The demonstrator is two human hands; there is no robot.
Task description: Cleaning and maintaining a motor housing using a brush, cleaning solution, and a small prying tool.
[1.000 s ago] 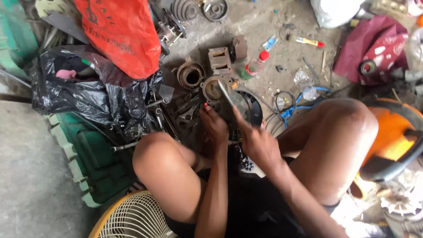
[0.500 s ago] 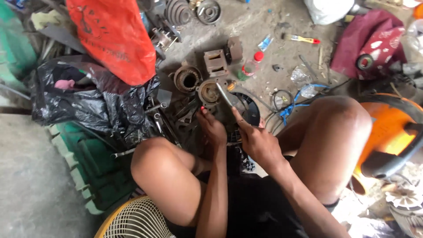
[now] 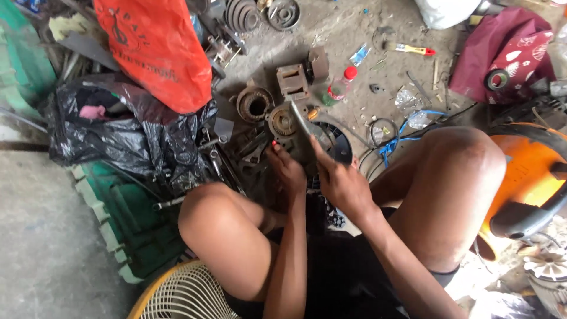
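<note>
Raised slightly, right hand (image 3: 342, 186) grips a metal tool (image 3: 300, 118) beside the left hand (image 3: 287, 171).

I see rusty brown motor part (image 3: 282, 121) beyond my fingers (image 3: 276, 151), orange bag (image 3: 155, 50), black bag (image 3: 127, 139), maroon white-patterned cloth (image 3: 511, 50).

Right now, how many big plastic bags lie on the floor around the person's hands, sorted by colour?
Orange plastic bag: 1
Crumpled black plastic bag: 1
White plastic bag at the top edge: 1
Total: 3
The left hand and right hand work on metal parts near the black one.
</note>
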